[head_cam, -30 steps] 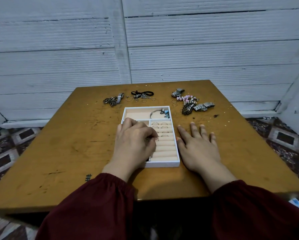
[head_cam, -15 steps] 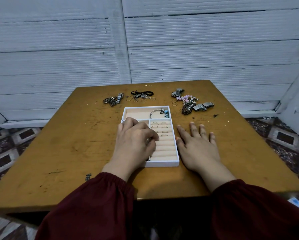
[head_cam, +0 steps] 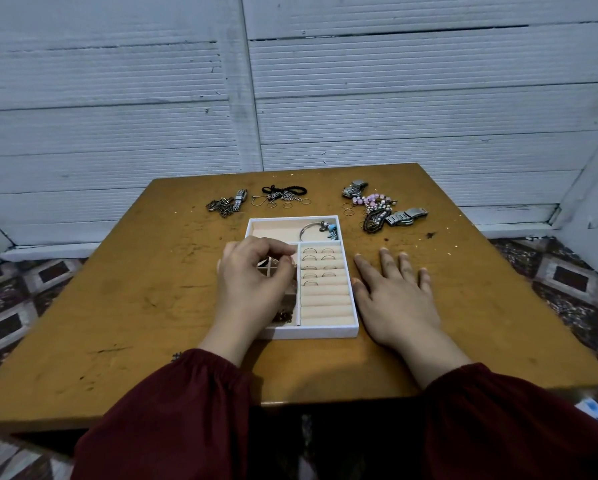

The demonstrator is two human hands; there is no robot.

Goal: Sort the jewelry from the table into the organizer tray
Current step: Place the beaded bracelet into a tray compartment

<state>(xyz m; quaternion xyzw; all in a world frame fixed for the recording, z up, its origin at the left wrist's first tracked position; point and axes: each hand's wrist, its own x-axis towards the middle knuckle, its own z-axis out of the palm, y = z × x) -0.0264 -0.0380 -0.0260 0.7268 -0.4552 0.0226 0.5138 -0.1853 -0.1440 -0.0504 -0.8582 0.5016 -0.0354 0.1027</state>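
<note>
Left hand (head_cam: 256,282) hovers over the small grid cells on the left of the organizer tray (head_cam: 325,331), fingers curled, thumb and forefinger nearly meeting. Can't tell if a small piece is pinched there. Right hand (head_cam: 397,299) lies flat and spread on the tabletop (head_cam: 134,306), just beside the tray's right wall. Rings (head_cam: 316,268) sit in the upper rolls, a bangle (head_cam: 311,227) in the back compartment, and loose jewelry (head_cam: 377,209) lies in three clumps near the far edge. To do this step well: lower the fingertips into one cell before letting go and brace the tray with the right hand — small pieces likely bounce into neighbouring cells.
</note>
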